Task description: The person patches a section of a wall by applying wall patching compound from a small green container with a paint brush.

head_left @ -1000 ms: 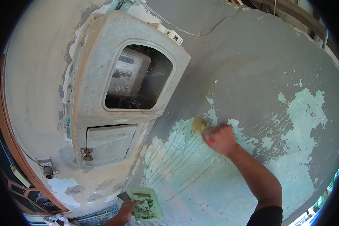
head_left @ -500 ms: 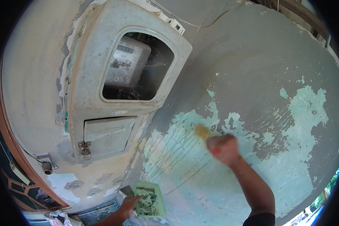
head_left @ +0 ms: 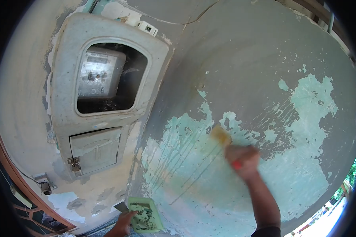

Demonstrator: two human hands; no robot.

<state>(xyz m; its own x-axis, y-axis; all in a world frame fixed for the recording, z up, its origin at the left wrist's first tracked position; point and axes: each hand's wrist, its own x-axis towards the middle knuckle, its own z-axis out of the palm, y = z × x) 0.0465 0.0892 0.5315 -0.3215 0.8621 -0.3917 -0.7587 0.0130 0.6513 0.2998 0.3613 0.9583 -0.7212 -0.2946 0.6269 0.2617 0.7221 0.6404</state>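
Note:
My right hand (head_left: 243, 160) is closed around a brush with a red handle and yellowish bristles (head_left: 220, 136), slightly blurred. The bristles are at the wall, over the upper edge of a pale green area (head_left: 209, 197) where the grey coat (head_left: 245, 59) is gone. Dark wet-looking streaks run down the green area left of the brush. Low in view, my left hand (head_left: 123, 224) grips a light green plastic tray (head_left: 160, 223) by its left edge. Dark flakes or residue lie in the tray. A flat scraper blade (head_left: 121, 206) juts up beside the tray from the same hand.
A weathered meter box (head_left: 63, 94) with a window and a padlocked small door (head_left: 95, 149) projects from the wall at left. A loose cable (head_left: 178, 22) hangs above. A pipe fitting (head_left: 46, 188) sticks out low at left, near a brown window frame (head_left: 12, 166).
The view has turned to the right, so the meter box sits further left. My right hand has moved the brush rightward along the wall. My left hand still holds the tray.

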